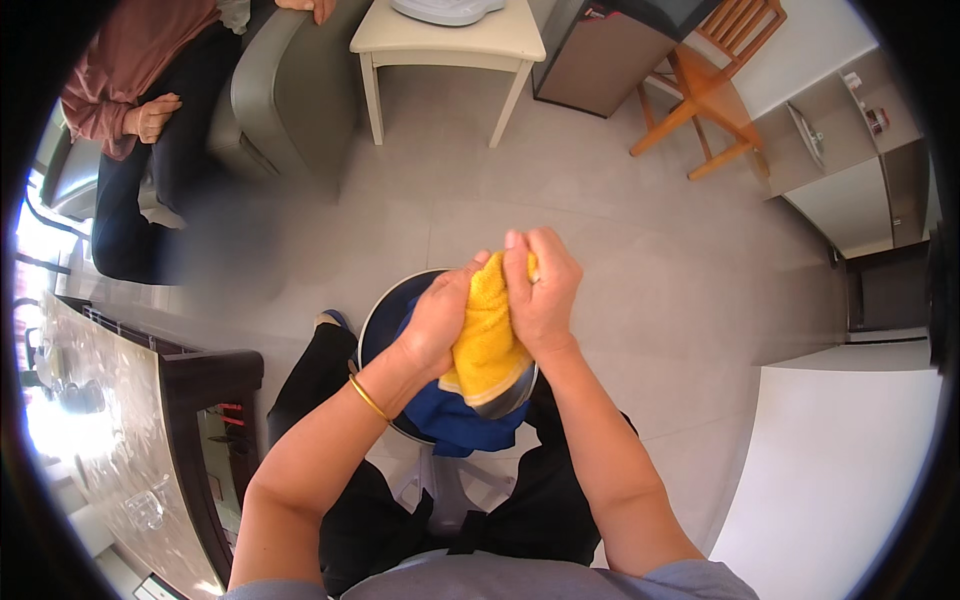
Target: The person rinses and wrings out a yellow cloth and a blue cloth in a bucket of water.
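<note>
My left hand (435,320) grips a yellow towel (485,335), wearing a gold bangle at the wrist. Opposite it, my right hand (540,295) has its fingers closed round the towel's upper end. The cloth hangs between both hands, with a pale edge at its lower end and something grey just below it. Beneath them is a round dark basin with a pale rim (372,310), holding bunched blue fabric (470,430). The basin stands between my legs above a pale stool base (448,500); its middle is mostly hidden by my hands and the towel.
Another person (140,60) sits upper left by a grey armchair (290,110). A cream stool (440,40), dark cabinet (590,70), wooden chair (700,110) and shelving (820,130) line the back. A shiny table (120,430) is at left, a white cabinet (830,450) at right.
</note>
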